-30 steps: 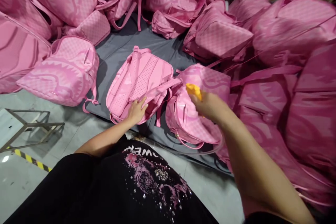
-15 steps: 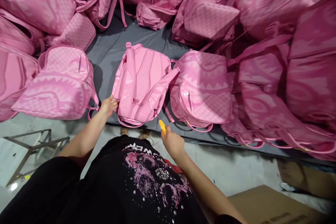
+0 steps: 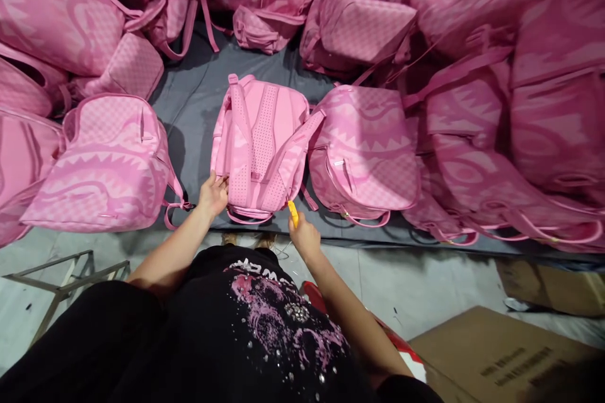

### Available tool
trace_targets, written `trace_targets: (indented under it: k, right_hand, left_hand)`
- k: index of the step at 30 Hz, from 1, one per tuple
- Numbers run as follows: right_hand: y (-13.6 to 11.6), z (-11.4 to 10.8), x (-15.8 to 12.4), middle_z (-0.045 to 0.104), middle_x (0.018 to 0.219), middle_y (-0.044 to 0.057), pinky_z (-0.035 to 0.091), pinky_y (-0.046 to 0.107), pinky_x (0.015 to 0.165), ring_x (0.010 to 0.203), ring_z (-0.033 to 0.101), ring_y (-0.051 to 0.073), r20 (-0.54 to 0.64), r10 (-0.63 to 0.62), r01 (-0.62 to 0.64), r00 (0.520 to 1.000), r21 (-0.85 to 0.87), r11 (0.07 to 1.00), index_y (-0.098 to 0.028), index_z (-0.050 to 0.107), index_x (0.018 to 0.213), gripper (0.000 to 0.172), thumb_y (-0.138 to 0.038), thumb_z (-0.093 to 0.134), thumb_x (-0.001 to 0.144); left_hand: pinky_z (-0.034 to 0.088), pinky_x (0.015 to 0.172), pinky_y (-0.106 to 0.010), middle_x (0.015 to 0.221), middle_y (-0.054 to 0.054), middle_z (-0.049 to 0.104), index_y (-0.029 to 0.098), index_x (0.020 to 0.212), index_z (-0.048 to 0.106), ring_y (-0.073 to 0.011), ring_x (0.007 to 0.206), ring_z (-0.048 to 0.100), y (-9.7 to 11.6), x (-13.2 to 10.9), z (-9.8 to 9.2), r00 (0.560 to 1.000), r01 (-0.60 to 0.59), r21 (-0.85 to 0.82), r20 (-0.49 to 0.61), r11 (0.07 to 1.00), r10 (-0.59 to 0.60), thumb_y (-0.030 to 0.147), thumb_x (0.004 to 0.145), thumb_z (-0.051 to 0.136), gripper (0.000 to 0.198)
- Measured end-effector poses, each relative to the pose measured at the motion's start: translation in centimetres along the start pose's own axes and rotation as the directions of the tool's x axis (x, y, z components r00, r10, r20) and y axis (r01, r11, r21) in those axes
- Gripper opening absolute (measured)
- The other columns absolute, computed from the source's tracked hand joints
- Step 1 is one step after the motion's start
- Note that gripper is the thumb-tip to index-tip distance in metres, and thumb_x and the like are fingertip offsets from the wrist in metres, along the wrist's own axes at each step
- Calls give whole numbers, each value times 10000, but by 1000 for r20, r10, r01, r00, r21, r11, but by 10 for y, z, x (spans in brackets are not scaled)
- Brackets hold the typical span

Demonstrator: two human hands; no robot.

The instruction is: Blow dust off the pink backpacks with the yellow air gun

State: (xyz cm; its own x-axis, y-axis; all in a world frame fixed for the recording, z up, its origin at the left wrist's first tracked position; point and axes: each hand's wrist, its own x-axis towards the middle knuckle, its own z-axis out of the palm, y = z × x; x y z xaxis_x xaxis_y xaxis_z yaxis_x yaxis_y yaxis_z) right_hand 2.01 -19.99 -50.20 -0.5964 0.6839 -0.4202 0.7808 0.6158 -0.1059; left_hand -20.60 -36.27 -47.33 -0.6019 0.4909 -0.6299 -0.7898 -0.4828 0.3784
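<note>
A pink backpack [image 3: 267,116] lies in front of me with its padded back and shoulder straps facing up. At its lower left side is my left hand [image 3: 215,195], palm partly turned up, fingers apart and fingertips touching the fabric. My right hand [image 3: 305,236] is closed around a small yellow tool [image 3: 293,214], whose exact kind I cannot make out. Its tip is close to the lower right corner of the backpack, by the strap end; contact there is unclear.
Another pink backpack [image 3: 368,145] lies close on the right, and one more [image 3: 108,164] on the left. Several pink bags are piled behind and to the far right on the grey cloth [image 3: 189,94]. A metal frame [image 3: 61,289] and a cardboard box [image 3: 496,352] stand below.
The left hand has shifted slightly right along the backpack's side, its fingers more spread. The yellow tool has moved a little up beside the lower right corner. The view has shifted slightly.
</note>
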Motion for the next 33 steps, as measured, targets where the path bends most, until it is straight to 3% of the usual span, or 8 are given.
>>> trace_targets:
  k: [3,6,11,14,17,21,27,33]
  right_hand:
    - [-1,4,-2,720,940,114,459,287,740,863,706,223,-6,16,-16,1000,59,998,-185,484,1330,406,-418,373,1017]
    - [-1,6,2,723,921,104,462,297,728,863,710,240,-8,18,-17,1000,102,995,-192,498,1316,400,-417,373,1010]
    - [1,-5,13,727,963,129,462,302,738,905,706,254,18,9,-10,1000,85,996,-185,505,1329,420,-422,391,1002]
    - [6,-16,9,731,974,129,454,299,741,917,704,256,19,1,-2,1000,69,998,-193,509,1340,431,-433,400,999]
    - [13,-22,-4,734,963,123,440,287,723,899,705,252,-1,24,-24,1000,84,996,-194,521,1331,438,-450,383,1004]
    - [16,-25,-21,735,943,129,415,283,687,882,708,258,20,73,-75,997,99,992,-163,561,1259,424,-441,361,1009]
    - [19,-30,-28,733,969,123,392,278,672,929,702,262,42,92,-98,995,149,984,-155,574,1213,382,-411,381,1005]
    - [35,-19,-87,735,885,102,405,274,657,828,707,236,96,73,-96,993,252,963,-154,584,1207,387,-405,370,1004]
  left_hand:
    - [562,873,-346,858,-105,692,100,1042,632,-212,844,698,-1,-3,-5,997,-10,-14,71,1000,11,428,960,496,365]
    - [552,924,-393,873,-112,711,98,1060,639,-230,884,708,-4,8,1,993,27,8,115,1000,-27,409,962,490,359]
    - [532,957,-470,935,-127,740,110,1171,624,-273,950,716,-13,40,26,999,44,57,-6,997,-44,395,949,512,378]
    - [506,997,-497,944,-144,746,92,1204,612,-294,1007,708,-10,44,24,990,110,61,84,992,-115,453,966,455,460]
    - [476,1028,-523,992,-172,742,78,1217,609,-320,1079,683,-2,38,13,950,199,97,225,975,-216,526,967,409,550]
    - [461,1047,-515,1060,-173,734,107,1223,616,-324,1143,654,3,34,5,917,190,127,330,974,-222,578,934,452,576]
    - [487,1019,-501,1024,-159,742,130,1181,637,-318,1131,659,-6,34,18,947,144,114,271,983,-170,615,913,475,578]
    - [487,1019,-492,1056,-159,735,135,1191,633,-312,1126,659,-9,35,20,942,133,90,299,987,-154,608,898,515,569]
